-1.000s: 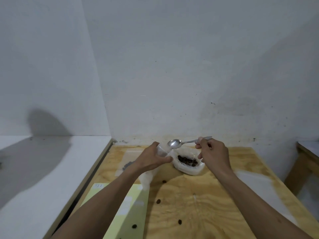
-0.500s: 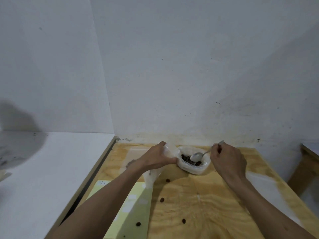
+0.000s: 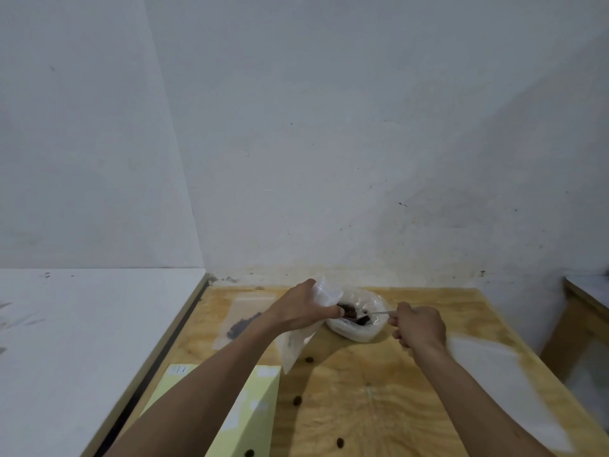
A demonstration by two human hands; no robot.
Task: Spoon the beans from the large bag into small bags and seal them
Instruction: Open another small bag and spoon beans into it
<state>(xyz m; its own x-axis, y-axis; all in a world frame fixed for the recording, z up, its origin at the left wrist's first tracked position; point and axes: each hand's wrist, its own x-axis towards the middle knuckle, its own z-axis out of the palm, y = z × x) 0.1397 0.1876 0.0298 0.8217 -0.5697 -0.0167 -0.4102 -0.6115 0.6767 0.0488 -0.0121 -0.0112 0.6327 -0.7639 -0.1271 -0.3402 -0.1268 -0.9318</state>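
Note:
The large clear bag (image 3: 356,331) sits open on the wooden table (image 3: 379,407) near the wall, with dark beans (image 3: 351,312) inside. My right hand (image 3: 418,326) grips the handle of a metal spoon (image 3: 379,313) whose bowl is down among the beans. My left hand (image 3: 301,310) holds a small clear bag (image 3: 296,344) by its top, just left of the large bag; it hangs down toward the table. A second small bag (image 3: 242,319) with some beans lies flat at the far left of the table.
Several loose beans (image 3: 298,400) lie scattered on the table in front. A pale yellow sheet (image 3: 253,410) lies under my left forearm. A white surface (image 3: 82,324) adjoins on the left; another wooden table (image 3: 586,301) stands to the right.
The spoon has come down from above the large bag's mouth into the beans. My right hand has dropped and shifted right. My left hand keeps holding the small bag.

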